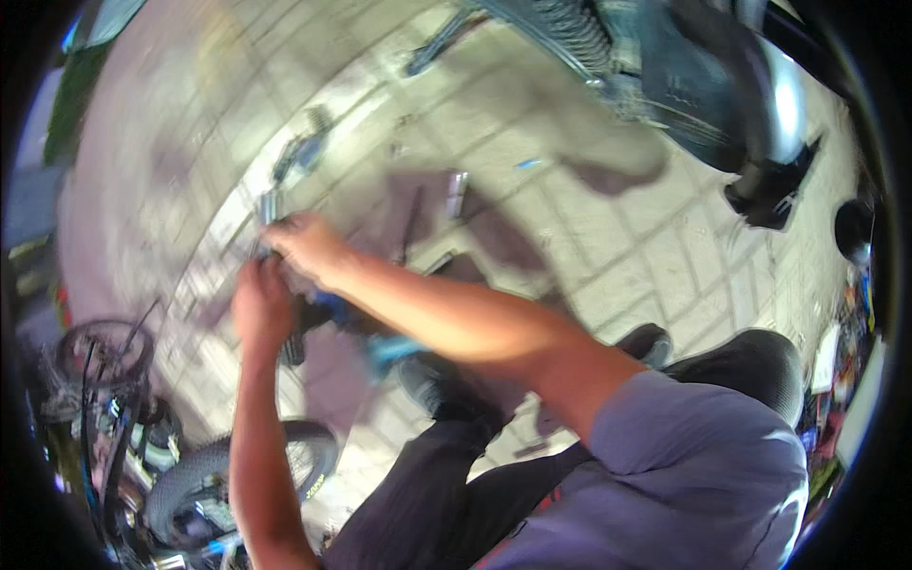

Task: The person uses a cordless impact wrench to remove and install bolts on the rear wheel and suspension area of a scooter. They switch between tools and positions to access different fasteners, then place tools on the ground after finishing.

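My right hand (306,245) and my left hand (262,302) meet left of the middle, both closed and smeared by motion. From the fingers of my right hand juts a short silver metal cylinder (272,206). My left hand is just below it, its fingers curled; what they grip is hidden. Beside my left hand a dark bar-like piece (293,348) shows, and I cannot tell whether it is held. Beyond the cylinder, a blurred blue and dark item (306,152) lies on the paving.
A vehicle with a coil spring (578,33) stands at the upper right. Bicycle wheels (180,499) crowd the lower left. A silver cylindrical piece (457,194), a thin dark rod (413,223) and a small blue item (528,164) lie on paving. My shoe (432,382) is close behind a turquoise item (388,351).
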